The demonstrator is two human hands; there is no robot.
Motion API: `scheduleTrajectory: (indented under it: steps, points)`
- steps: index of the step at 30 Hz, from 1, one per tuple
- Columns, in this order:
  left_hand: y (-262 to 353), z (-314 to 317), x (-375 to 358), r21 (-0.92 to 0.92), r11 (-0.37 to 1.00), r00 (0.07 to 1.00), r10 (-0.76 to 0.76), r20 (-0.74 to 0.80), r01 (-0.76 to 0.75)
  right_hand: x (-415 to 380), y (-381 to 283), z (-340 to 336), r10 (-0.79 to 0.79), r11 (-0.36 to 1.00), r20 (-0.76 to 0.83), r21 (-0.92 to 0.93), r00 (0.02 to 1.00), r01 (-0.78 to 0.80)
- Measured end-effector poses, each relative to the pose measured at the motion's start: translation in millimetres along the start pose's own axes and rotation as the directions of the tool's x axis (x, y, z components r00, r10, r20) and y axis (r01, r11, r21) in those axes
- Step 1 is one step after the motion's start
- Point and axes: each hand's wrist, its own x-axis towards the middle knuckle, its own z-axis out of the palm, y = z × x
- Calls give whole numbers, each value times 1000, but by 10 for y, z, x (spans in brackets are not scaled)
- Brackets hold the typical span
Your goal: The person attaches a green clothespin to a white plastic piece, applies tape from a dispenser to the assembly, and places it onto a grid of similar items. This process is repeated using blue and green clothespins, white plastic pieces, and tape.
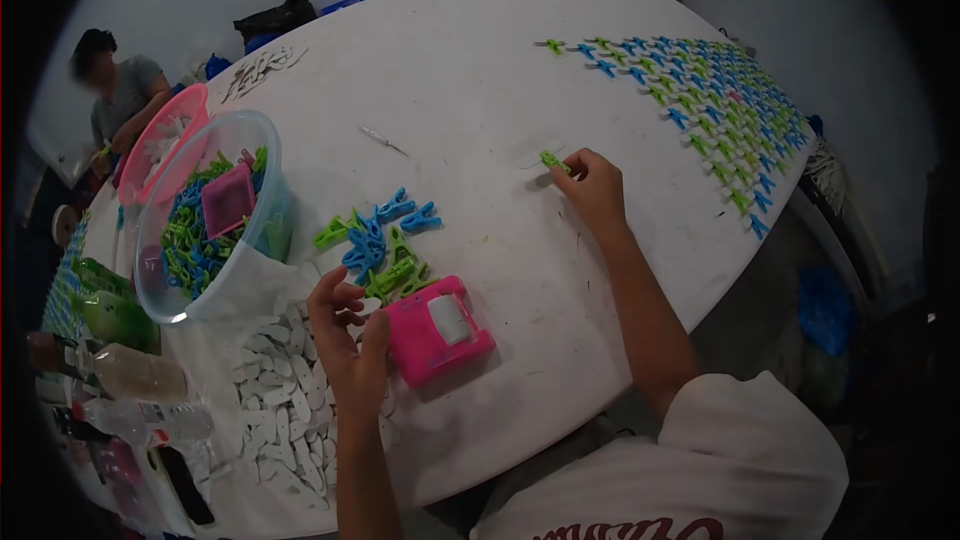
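My right hand (594, 187) pinches a green clip (552, 161) above the middle of the white table, with a thin wire loop beside it. My left hand (350, 335) is raised at the left edge of a pink box (437, 335), fingers curved and apart, holding nothing I can see. A pale grey piece (448, 320) lies on the box. Just behind the box are loose green clips (398, 268) and blue clips (365, 245). White flat pieces (285, 400) are heaped below and left of my left hand.
A clear tub (277, 155) of blue and green clips stands left, near bottles (140, 370) and a phone (183, 485). Rows of clips (715, 105) cover the far right. A screwdriver-like tool (382, 140) lies behind. Another person (130, 90) sits by a pink basin (190, 98).
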Motion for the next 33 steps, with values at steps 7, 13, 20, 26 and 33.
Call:
scheduleTrajectory:
  steps: [7, 13, 20, 26, 33]
  points:
    - [22, -20, -7, 58, 998, 1000, 0, 31, -2, 6, 60, 41, 32, 999, 27, 19, 999, -32]
    - [9, -27, 4, 81, 996, 998, 38, 44, -42, -2, 64, 65, 14, 998, 42, -68, 999, -12]
    - [-6, -27, -1, 92, 994, 996, 59, 66, -65, 12, 70, 80, 3, 997, 58, -71, 998, 1]
    - [-11, -30, 2, 98, 992, 995, 69, 69, -75, 8, 70, -3, 87, 982, 143, -176, 986, -61]
    - [2, -18, -8, 67, 995, 995, 72, 65, -76, 19, 77, -81, 165, 961, 159, -250, 973, -122]
